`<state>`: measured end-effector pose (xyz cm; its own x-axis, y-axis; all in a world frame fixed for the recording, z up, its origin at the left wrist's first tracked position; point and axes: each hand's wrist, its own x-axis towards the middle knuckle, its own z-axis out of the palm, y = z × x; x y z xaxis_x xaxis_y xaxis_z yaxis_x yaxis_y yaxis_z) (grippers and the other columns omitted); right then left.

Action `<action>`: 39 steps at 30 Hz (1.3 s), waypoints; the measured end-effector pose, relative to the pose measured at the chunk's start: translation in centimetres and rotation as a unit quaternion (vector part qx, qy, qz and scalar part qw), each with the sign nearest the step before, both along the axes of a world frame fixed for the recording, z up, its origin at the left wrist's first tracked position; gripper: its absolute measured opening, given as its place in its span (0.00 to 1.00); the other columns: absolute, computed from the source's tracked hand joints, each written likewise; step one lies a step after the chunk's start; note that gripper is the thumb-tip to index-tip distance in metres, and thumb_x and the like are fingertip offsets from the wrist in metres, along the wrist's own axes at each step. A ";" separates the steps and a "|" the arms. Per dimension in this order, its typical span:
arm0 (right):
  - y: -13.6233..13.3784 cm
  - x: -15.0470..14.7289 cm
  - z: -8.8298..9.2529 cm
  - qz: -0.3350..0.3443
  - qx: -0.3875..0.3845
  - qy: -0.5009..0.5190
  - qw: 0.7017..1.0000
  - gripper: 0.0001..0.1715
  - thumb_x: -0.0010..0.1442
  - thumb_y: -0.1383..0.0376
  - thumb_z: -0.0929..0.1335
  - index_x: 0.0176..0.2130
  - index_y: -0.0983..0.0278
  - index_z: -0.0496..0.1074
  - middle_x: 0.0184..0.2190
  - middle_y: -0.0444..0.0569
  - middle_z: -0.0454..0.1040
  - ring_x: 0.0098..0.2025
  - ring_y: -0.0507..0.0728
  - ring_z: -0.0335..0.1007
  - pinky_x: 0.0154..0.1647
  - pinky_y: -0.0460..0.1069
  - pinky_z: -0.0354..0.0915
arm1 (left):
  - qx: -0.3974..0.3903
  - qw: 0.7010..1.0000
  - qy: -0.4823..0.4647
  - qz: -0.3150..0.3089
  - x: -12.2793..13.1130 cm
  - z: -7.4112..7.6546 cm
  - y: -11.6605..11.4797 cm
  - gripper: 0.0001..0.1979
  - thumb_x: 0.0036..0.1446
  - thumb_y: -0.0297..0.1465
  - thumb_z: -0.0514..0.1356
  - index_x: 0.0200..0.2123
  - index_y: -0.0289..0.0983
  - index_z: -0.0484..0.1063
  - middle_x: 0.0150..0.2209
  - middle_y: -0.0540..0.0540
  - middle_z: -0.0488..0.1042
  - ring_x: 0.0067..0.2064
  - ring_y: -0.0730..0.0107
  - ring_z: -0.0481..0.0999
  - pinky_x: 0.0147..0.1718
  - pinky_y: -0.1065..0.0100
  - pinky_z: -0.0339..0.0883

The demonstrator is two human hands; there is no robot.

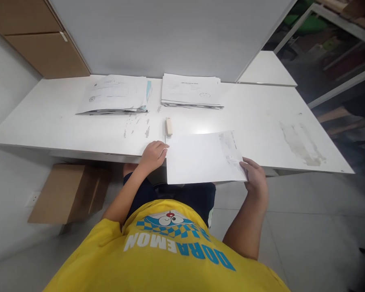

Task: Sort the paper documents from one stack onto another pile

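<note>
White paper [197,158], its upper face mostly blank with a grey smudge near the right side, lies partly on the table and juts over its front edge. My left hand [153,156] is closed at the paper's left edge, fingers curled and pinching there. At the right edge, my right hand [254,174] grips the paper between thumb and fingers. A small cream-coloured oblong object [168,126] touches or lies just beyond the paper's far left corner; its kind is unclear. Whether the paper is one sheet or several cannot be made out.
On the white table [252,117], a paper stack [115,93] lies back left and another stack [191,91] back centre. A grey panel [170,36] rises behind. Cardboard boxes [57,194] stand below left. Another person's arm [334,115] shows at far right.
</note>
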<state>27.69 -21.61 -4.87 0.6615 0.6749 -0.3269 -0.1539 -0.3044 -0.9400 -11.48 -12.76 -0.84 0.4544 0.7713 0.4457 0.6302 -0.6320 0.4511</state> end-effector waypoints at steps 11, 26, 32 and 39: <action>-0.3 -0.4 -0.6 -0.006 0.027 0.020 0.999 0.24 0.33 0.62 0.77 0.35 0.62 0.79 0.28 0.45 0.79 0.30 0.57 0.75 0.26 0.50 0.72 | -0.017 0.996 0.083 -0.004 1.1 -1.3 3.4 0.26 0.68 0.30 0.49 0.68 0.35 0.61 0.69 0.41 0.62 0.70 0.55 0.60 0.67 0.50 0.58; -0.5 -0.5 -1.8 -0.030 0.046 0.074 0.996 0.24 0.34 0.63 0.78 0.36 0.62 0.79 0.30 0.44 0.81 0.30 0.55 0.77 0.26 0.46 0.74 | 0.024 0.992 0.109 0.063 2.4 -2.6 3.3 0.32 0.53 0.13 0.52 0.59 0.37 0.72 0.63 0.42 0.71 0.48 0.60 0.80 0.55 0.51 0.70; -0.4 -0.7 -2.3 -0.046 0.048 0.113 0.991 0.26 0.32 0.64 0.79 0.36 0.64 0.80 0.31 0.45 0.81 0.31 0.55 0.77 0.27 0.46 0.73 | 0.033 0.991 0.099 0.082 2.5 -2.5 2.9 0.30 0.55 0.13 0.51 0.58 0.34 0.72 0.62 0.40 0.71 0.44 0.61 0.81 0.46 0.55 0.75; -0.4 -0.9 -3.0 -0.059 0.072 0.137 0.986 0.27 0.33 0.63 0.79 0.38 0.64 0.79 0.32 0.45 0.81 0.33 0.55 0.76 0.29 0.46 0.73 | 0.039 0.991 0.096 0.088 2.5 -2.0 2.6 0.27 0.59 0.16 0.50 0.60 0.35 0.71 0.64 0.41 0.70 0.48 0.60 0.81 0.48 0.54 0.76</action>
<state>26.77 -21.98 -7.88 0.6386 0.6509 -0.4105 -0.4351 -0.1345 -0.8903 -8.99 -10.18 -2.87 0.3987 0.8124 0.4255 0.8030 -0.5334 0.2660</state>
